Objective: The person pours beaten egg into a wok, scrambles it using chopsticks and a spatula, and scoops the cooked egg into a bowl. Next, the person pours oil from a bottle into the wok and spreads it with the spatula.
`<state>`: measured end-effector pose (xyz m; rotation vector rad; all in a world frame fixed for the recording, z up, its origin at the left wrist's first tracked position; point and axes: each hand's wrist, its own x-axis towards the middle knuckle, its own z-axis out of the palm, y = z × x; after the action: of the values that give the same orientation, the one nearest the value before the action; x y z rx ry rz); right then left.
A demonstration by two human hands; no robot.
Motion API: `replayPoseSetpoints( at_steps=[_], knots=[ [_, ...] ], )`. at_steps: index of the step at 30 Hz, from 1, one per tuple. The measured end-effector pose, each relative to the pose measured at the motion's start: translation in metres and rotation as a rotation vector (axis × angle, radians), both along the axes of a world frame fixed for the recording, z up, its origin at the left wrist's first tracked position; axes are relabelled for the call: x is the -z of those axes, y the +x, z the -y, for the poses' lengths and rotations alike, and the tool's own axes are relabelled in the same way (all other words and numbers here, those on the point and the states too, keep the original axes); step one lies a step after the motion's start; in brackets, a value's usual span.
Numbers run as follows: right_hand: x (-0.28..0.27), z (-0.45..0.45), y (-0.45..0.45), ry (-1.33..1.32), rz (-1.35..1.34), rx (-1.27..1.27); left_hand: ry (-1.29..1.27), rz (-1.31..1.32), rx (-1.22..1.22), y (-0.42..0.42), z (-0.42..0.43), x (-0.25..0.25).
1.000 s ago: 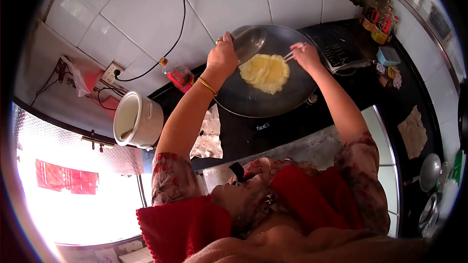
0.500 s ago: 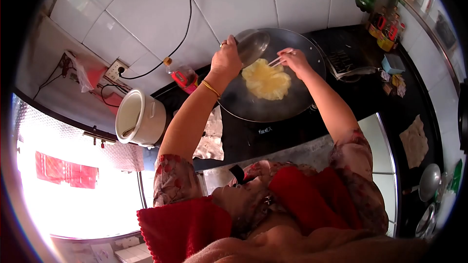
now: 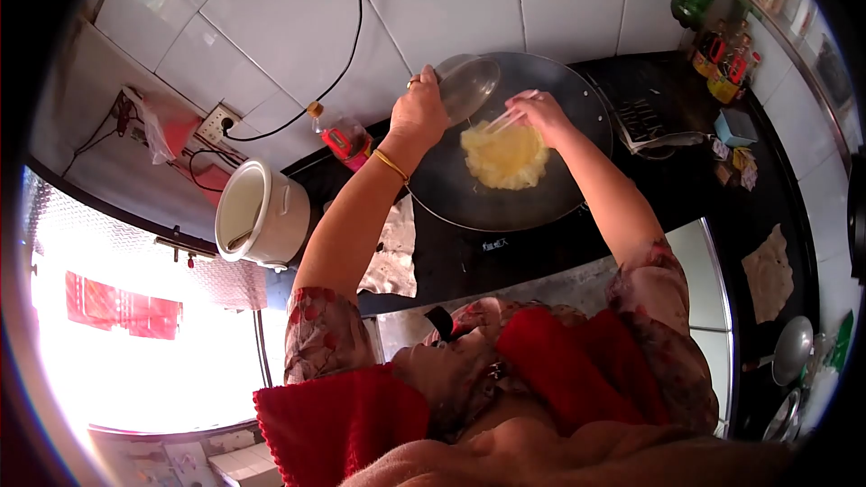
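Note:
My left hand [image 3: 420, 111] grips a shiny, see-through-looking bowl [image 3: 473, 88] by its rim, tilted over the left side of a large dark wok [image 3: 451, 197]. In the wok lies a yellow, ruffled-edged sheet of egg [image 3: 507, 162], apparently partly cooked. Pinched in my right hand [image 3: 538, 115] is a pair of chopsticks [image 3: 499, 123]. Their tips point left and reach the egg's upper edge. Some of my right fingers are hidden behind the hand.
On the left stand a white pot [image 3: 262, 215] and a red-labelled bottle [image 3: 341, 137]. A black cord [image 3: 347, 59] runs down the tiled wall. More bottles [image 3: 726, 68], a blue box [image 3: 735, 127] and a ladle [image 3: 792, 349] are at right.
The view has shifted slightly. My right hand has moved the chopsticks, which now lie farther left and lower over the egg. The egg looks rounder and more compact. My left hand still holds the bowl tilted.

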<state>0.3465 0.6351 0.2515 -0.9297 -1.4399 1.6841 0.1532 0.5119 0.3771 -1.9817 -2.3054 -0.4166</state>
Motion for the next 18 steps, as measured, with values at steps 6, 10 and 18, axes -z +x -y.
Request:
replayPoseSetpoints(
  at_steps=[6,10,18],
  knots=[
    [-0.078,0.001,0.037,0.179,0.382,-0.031,-0.051,0.033,-0.013,-0.001,0.000,-0.004],
    [-0.073,-0.016,0.055,0.326,0.451,0.239,-0.060,0.009,-0.022,-0.005,-0.004,-0.001],
    [-0.063,0.029,0.036,0.005,0.006,0.105,-0.045,0.073,-0.002,-0.001,-0.002,-0.003]
  ],
)
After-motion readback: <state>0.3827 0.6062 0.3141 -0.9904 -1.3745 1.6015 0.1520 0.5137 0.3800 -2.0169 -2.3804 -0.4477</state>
